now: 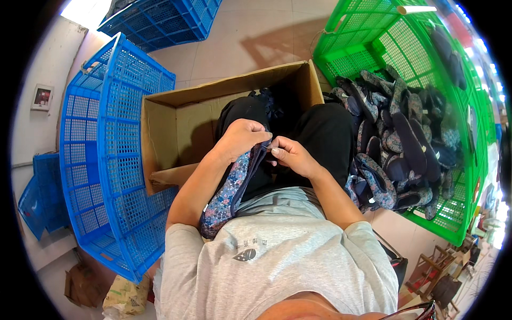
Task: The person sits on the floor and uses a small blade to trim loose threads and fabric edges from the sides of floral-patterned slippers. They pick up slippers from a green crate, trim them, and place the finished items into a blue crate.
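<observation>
A soft fabric shoe with a blue and pink floral pattern and dark edging lies slantwise over my lap, its lower end against my grey shirt. My left hand is closed, pinching the shoe's far end between thumb and fingers. Close beside it, my right hand is closed too, its fingertips together at the shoe's dark edge. What sits between those fingertips is too small to make out; a thin dark line shows near them.
An open cardboard box stands around my knees, with dark items inside. To the right, a green crate holds a heap of similar floral shoes. Blue crates stand at left, another blue crate at far left.
</observation>
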Action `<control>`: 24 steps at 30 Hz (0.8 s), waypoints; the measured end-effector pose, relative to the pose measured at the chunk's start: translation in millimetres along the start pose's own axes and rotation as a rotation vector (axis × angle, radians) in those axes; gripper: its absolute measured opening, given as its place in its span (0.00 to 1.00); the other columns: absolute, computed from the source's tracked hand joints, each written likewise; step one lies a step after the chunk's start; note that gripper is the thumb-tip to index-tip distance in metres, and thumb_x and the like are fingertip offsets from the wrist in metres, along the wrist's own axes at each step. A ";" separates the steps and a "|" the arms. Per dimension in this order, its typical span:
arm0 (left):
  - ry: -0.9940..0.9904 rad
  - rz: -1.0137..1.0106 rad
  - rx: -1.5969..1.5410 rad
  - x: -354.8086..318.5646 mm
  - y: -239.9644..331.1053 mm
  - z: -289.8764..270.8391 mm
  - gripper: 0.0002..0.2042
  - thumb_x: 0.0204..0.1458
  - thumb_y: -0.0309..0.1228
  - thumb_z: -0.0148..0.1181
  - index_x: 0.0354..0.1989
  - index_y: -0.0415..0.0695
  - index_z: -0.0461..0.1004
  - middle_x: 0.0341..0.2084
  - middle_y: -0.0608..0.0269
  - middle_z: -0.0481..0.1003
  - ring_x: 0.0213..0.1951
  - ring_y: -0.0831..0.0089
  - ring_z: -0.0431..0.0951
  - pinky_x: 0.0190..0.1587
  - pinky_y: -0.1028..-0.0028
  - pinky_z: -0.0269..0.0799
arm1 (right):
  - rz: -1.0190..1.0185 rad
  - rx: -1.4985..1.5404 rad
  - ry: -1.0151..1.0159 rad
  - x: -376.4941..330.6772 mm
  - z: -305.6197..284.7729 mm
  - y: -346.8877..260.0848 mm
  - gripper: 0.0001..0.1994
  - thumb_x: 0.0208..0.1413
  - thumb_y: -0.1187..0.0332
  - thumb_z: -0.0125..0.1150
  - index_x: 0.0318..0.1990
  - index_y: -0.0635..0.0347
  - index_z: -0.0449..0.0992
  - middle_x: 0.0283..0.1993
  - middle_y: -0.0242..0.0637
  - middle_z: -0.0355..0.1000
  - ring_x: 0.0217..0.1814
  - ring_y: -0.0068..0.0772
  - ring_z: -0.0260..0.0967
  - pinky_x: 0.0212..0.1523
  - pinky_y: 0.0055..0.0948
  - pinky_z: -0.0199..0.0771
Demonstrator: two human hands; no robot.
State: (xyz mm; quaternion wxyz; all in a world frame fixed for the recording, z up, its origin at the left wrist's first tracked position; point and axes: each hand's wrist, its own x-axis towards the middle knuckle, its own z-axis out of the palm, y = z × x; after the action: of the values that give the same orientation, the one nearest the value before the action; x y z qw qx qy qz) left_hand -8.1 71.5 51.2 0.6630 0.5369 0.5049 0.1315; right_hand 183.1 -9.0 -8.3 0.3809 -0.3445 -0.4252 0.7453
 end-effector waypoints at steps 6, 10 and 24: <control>0.015 0.001 0.038 0.9 0.5 2.2 0.09 0.52 0.29 0.63 0.25 0.35 0.79 0.19 0.69 0.73 0.24 0.83 0.68 0.28 0.78 0.64 | 0.001 -0.073 -0.049 3.0 -4.2 -10.4 0.11 0.67 0.62 0.55 0.36 0.58 0.69 0.31 0.25 0.65 0.34 0.16 0.63 0.38 0.20 0.67; 0.019 0.022 0.064 0.5 0.7 3.0 0.10 0.52 0.29 0.63 0.24 0.35 0.79 0.19 0.70 0.71 0.23 0.83 0.67 0.27 0.78 0.63 | -0.014 -0.095 -0.042 3.9 -5.6 -9.8 0.10 0.66 0.63 0.56 0.34 0.58 0.68 0.31 0.24 0.65 0.33 0.17 0.63 0.38 0.21 0.68; 0.040 0.047 0.114 -0.3 4.4 6.5 0.10 0.51 0.29 0.63 0.21 0.36 0.77 0.15 0.73 0.67 0.21 0.85 0.62 0.23 0.78 0.58 | 0.039 -0.013 -0.007 4.1 -6.1 -4.8 0.10 0.66 0.63 0.57 0.34 0.56 0.69 0.30 0.22 0.63 0.31 0.15 0.60 0.33 0.18 0.64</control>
State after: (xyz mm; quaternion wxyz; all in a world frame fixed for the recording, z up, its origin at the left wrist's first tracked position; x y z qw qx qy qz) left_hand -1.4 69.3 54.5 0.6180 0.5827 0.5118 0.1288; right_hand 187.5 -1.6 -7.2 0.3623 -0.3526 -0.4247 0.7510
